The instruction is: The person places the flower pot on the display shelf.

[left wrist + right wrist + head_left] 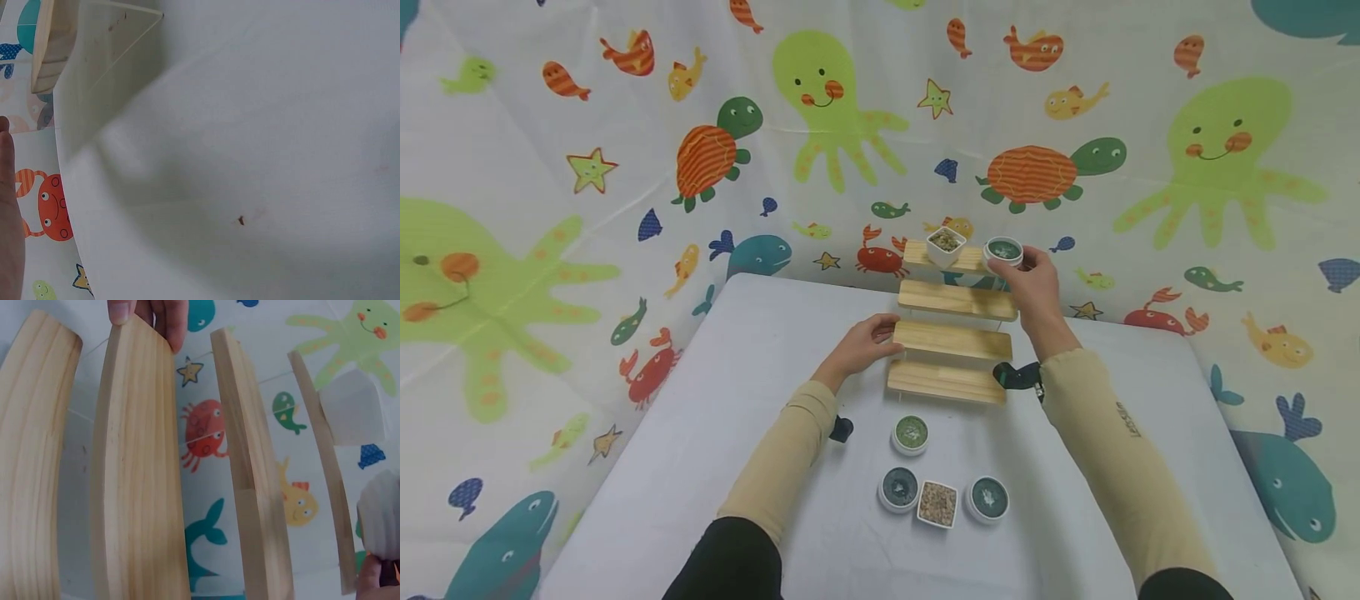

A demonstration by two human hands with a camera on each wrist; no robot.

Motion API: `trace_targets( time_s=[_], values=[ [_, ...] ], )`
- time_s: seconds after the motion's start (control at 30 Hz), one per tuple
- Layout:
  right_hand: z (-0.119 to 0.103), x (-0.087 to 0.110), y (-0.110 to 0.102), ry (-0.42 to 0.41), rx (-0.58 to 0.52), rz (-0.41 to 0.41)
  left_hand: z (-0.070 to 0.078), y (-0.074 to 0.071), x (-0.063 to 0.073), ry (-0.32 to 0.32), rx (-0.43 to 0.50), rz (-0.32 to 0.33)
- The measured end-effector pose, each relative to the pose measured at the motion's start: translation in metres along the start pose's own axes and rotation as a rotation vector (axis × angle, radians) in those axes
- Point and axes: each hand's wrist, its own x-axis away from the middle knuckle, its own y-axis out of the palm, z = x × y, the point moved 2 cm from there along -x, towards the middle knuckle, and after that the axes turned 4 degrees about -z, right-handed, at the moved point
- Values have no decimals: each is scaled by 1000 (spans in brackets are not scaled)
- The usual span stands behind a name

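A stepped rack with several wooden shelves [952,340] on clear side supports stands on the table. My left hand [863,342] grips the left end of its second shelf from the bottom; in the right wrist view, the thumb [120,311] lies on one side of the board and fingers on the other. At the top shelf's right end, my right hand [1033,283] holds a round white pot [1003,252] with a dark green top. Whether the pot rests on the shelf, I cannot tell. Left of it on that shelf sits a square white pot [945,247] with a brownish-green filling.
In front of the rack, a round pot with a lighter green top [911,434], two dark green round pots [898,488] and a square pot with beige granules [937,504] stand on the white table [715,375]. A sea-animal cloth [865,75] hangs behind.
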Motion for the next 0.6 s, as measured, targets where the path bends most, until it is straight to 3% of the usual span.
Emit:
trace_targets(
  time_s=[0.33,0.6],
  values=[
    [2,4,-2,-12,-10,-24,5,12,13,-8,-4,31],
    [4,6,0,-64,68,-30,5,15,16,-6,-17,44]
  ],
)
